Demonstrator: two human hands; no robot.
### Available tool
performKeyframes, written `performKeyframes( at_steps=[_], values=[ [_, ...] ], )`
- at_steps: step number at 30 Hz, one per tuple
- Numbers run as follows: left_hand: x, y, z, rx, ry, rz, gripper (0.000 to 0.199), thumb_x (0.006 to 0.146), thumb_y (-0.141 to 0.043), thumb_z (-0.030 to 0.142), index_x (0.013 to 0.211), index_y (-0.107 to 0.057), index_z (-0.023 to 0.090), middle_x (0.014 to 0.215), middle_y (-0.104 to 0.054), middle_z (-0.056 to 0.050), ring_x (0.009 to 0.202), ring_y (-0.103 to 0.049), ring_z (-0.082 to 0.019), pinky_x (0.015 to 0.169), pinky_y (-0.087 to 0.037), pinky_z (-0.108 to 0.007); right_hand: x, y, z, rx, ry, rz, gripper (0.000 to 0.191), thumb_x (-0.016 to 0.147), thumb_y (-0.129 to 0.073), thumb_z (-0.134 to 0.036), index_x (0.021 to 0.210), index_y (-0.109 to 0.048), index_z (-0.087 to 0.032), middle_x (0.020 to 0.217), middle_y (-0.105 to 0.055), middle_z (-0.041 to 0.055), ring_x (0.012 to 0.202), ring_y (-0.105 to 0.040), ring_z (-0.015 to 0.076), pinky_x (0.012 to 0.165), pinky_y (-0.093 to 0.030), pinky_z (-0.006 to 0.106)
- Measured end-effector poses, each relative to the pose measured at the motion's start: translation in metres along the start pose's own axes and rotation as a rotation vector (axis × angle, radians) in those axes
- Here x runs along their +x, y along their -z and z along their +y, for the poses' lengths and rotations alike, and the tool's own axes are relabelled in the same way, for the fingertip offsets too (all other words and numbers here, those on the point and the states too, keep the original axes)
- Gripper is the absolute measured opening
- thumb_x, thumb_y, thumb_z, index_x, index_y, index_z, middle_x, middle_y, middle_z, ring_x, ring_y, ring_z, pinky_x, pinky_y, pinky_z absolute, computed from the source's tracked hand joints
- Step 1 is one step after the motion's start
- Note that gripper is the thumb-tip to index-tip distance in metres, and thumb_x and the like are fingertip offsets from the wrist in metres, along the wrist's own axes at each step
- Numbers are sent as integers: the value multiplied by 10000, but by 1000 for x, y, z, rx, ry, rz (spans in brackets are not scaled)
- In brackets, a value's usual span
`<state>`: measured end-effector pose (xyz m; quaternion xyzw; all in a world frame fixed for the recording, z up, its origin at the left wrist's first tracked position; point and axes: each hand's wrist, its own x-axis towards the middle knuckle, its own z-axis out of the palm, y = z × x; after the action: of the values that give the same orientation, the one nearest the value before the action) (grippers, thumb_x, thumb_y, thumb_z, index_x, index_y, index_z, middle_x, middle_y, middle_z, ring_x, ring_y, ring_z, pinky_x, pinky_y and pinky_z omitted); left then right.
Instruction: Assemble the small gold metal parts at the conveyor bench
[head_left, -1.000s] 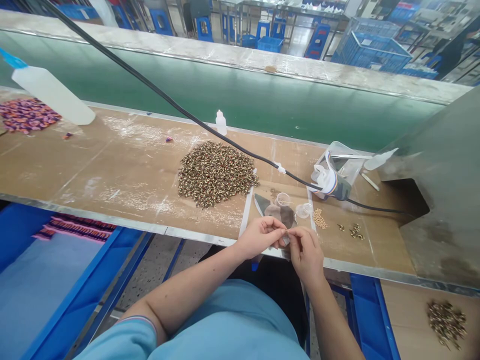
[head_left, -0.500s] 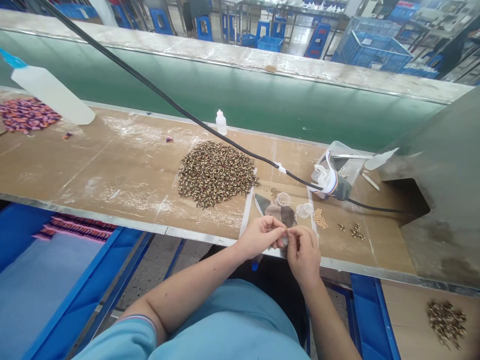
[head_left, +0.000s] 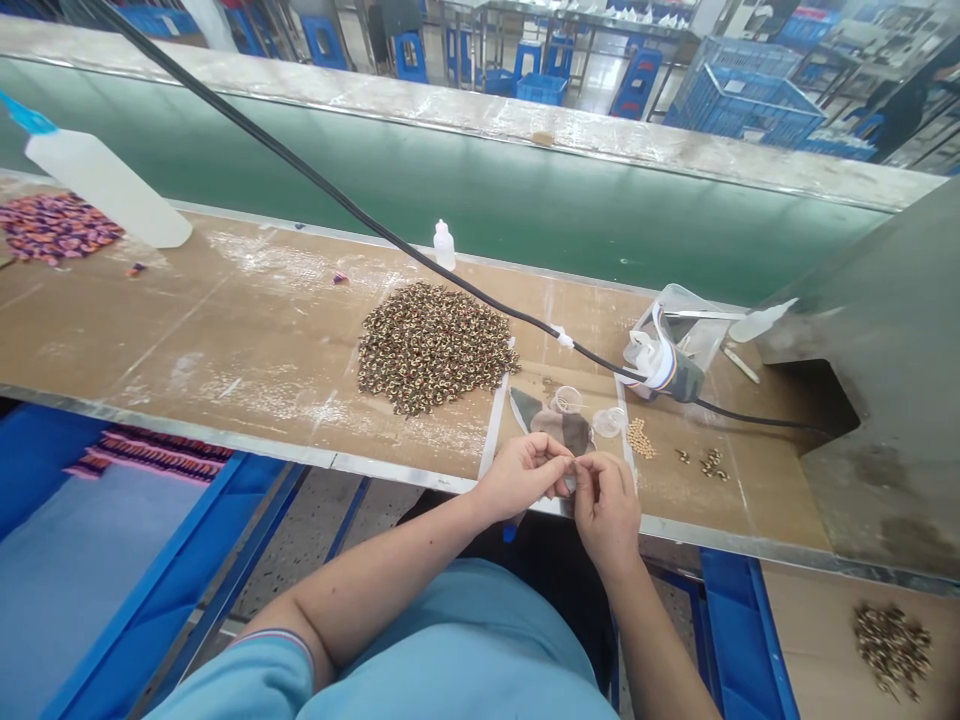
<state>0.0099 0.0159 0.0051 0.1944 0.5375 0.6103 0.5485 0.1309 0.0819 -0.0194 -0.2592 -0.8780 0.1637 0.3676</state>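
Note:
My left hand [head_left: 529, 470] and my right hand [head_left: 606, 500] meet at their fingertips over the front edge of the table. Both are closed in a pinch; whatever sits between the fingertips is too small to make out. Just beyond them lies a grey and brown cloth [head_left: 564, 428], with a small clear round cup [head_left: 568, 400] on its far side. Another clear plastic cup [head_left: 608, 421] stands to the right of it. Small beige beads [head_left: 640, 438] form a little pile near my right hand. A few dark and gold curved pieces [head_left: 714, 464] lie farther right.
A large heap of dark and gold pieces [head_left: 435, 345] covers the table's middle. A black cable [head_left: 337, 200] crosses above. Behind stand a small white bottle [head_left: 444, 246] and, far left, a large bottle [head_left: 109, 188]. A metal housing [head_left: 877, 400] bounds the right side.
Hardly anything differs. My hands stay pinched together in the same spot, and the view has shifted very slightly.

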Motion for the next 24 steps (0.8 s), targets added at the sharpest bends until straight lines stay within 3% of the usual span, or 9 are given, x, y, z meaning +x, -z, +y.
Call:
performKeyframes(
  at_steps=[17, 24],
  values=[
    [1, 0, -2, -5, -2, -23, 176, 728, -640, 260, 797, -585, 108, 485, -574, 33, 428, -508, -58, 437, -397, -167, 0, -1, 3, 31, -95, -29, 172, 933, -395, -314, 855, -512, -216, 813, -578, 31, 786, -554, 166, 667, -438, 299],
    [2, 1, -3, -12, -7, -22, 215, 719, -654, 299, 780, -576, 109, 495, -585, 26, 428, -521, -60, 435, -406, -170, 2, -1, 3, 22, -62, -11, 176, 931, -399, -312, 849, -522, -217, 804, -587, 26, 780, -555, 164, 662, -433, 295]
  ],
)
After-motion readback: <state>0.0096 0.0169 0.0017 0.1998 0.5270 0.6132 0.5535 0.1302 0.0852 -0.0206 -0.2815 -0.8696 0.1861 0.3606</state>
